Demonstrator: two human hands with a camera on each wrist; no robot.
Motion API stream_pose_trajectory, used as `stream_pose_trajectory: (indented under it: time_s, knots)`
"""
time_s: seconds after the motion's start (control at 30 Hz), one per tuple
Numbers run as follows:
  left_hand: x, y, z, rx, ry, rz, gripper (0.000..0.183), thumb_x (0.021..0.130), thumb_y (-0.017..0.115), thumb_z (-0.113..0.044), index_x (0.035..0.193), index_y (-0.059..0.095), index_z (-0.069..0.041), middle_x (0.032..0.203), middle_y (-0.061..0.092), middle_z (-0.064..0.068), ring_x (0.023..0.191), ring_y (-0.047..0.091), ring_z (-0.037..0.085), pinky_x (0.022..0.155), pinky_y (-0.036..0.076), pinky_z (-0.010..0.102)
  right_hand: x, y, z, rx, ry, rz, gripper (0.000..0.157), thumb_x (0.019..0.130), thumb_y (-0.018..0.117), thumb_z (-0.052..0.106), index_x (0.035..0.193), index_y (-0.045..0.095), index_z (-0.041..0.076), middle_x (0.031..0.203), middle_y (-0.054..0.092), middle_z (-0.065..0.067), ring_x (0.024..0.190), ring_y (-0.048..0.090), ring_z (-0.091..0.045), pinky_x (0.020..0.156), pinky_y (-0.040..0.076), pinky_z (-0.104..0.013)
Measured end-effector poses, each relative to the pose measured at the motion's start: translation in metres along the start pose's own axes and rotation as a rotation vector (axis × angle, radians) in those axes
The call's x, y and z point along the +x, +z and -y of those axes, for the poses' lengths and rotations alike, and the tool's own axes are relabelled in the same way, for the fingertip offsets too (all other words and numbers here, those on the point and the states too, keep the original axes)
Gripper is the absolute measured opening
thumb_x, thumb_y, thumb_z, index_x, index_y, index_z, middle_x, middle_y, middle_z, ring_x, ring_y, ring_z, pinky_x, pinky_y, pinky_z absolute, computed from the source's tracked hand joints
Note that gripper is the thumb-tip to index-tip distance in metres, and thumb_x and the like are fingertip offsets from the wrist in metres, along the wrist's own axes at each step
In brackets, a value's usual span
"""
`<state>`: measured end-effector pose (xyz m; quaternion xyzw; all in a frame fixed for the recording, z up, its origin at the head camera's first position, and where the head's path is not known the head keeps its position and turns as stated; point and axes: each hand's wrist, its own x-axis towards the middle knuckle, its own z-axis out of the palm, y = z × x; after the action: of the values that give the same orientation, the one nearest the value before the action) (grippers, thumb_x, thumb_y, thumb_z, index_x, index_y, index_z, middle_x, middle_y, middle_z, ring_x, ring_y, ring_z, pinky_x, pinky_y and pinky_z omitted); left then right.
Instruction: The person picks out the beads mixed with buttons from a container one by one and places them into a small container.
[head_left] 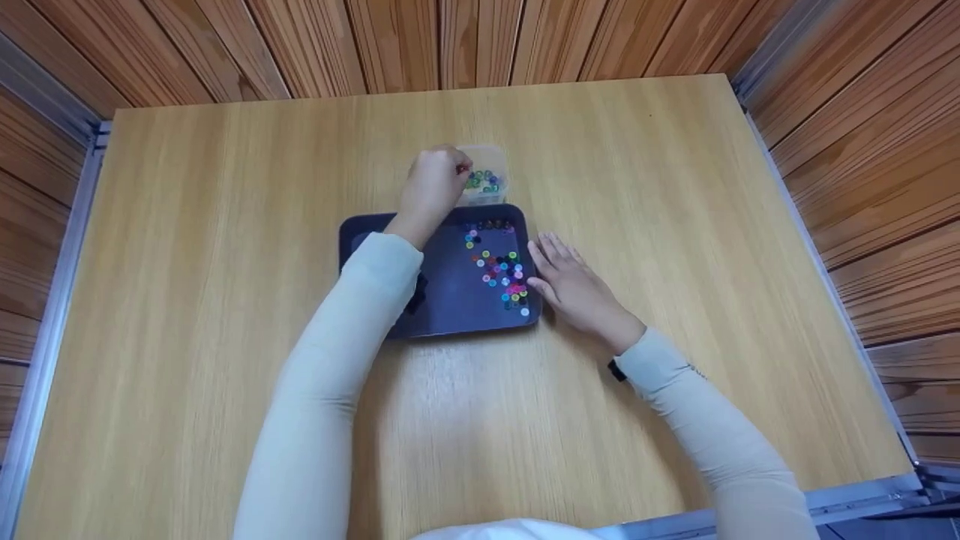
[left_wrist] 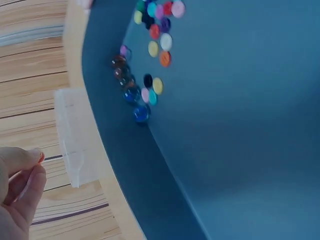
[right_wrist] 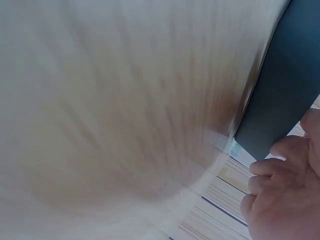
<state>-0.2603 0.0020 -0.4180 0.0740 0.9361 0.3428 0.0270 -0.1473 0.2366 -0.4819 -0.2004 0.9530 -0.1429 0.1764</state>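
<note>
My left hand (head_left: 435, 180) reaches over the far edge of the dark tray (head_left: 442, 322) to a clear plastic container (head_left: 491, 156). Between thumb and fingertips it pinches a small orange-red marble (left_wrist: 41, 157), mostly covered by the fingers. Inside the container lie several green and blue glass marbles (head_left: 480, 180). Colourful buttons (head_left: 504, 270) are scattered over the tray's right part, and a row of marbles (left_wrist: 132, 94) lies along its far wall. With fingers extended, my right hand (head_left: 581, 296) rests against the tray's right side.
A dark shape (head_left: 417, 292) shows in the tray beside the left sleeve, too unclear to name. Tray and container stand on a wooden table (head_left: 637, 187). Wood-plank walls (head_left: 480, 45) and metal rails (head_left: 56, 292) border the table.
</note>
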Motion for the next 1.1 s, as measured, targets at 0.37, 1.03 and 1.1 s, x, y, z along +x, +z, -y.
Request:
stream_pose_trajectory:
  time_s: [0.37, 1.03, 1.1]
  knots:
    - [0.006, 0.010, 0.002, 0.114, -0.010, 0.055, 0.025, 0.099, 0.056, -0.006, 0.117, 0.073, -0.005, 0.118, 0.071, 0.010, 0.110, 0.066, 0.020, 0.099, 0.053, 0.031, 0.000, 0.000, 0.003, 0.009, 0.008, 0.010, 0.064, 0.108, 0.030, 0.041, 0.159, 0.010, 0.008, 0.167, 0.005, -0.017, 0.156, 0.002, -0.032, 0.127, 0.005, -0.048]
    - [-0.026, 0.030, -0.014, -0.541, -0.040, -0.111, 0.020, 0.093, 0.069, -0.011, 0.110, 0.075, -0.003, 0.112, 0.075, 0.009, 0.100, 0.070, 0.018, 0.087, 0.057, 0.023, -0.002, 0.000, 0.001, 0.027, -0.002, -0.010, 0.063, 0.108, 0.031, 0.040, 0.159, 0.012, 0.007, 0.167, 0.006, -0.017, 0.156, 0.002, -0.033, 0.127, 0.005, -0.050]
    - [-0.029, 0.035, -0.013, -0.555, -0.053, -0.098, 0.020, 0.093, 0.070, -0.013, 0.110, 0.076, -0.005, 0.111, 0.075, 0.009, 0.100, 0.070, 0.017, 0.087, 0.057, 0.023, -0.002, 0.000, 0.000, 0.029, -0.001, -0.011, 0.063, 0.108, 0.031, 0.040, 0.159, 0.012, 0.007, 0.167, 0.006, -0.017, 0.156, 0.002, -0.032, 0.127, 0.005, -0.050]
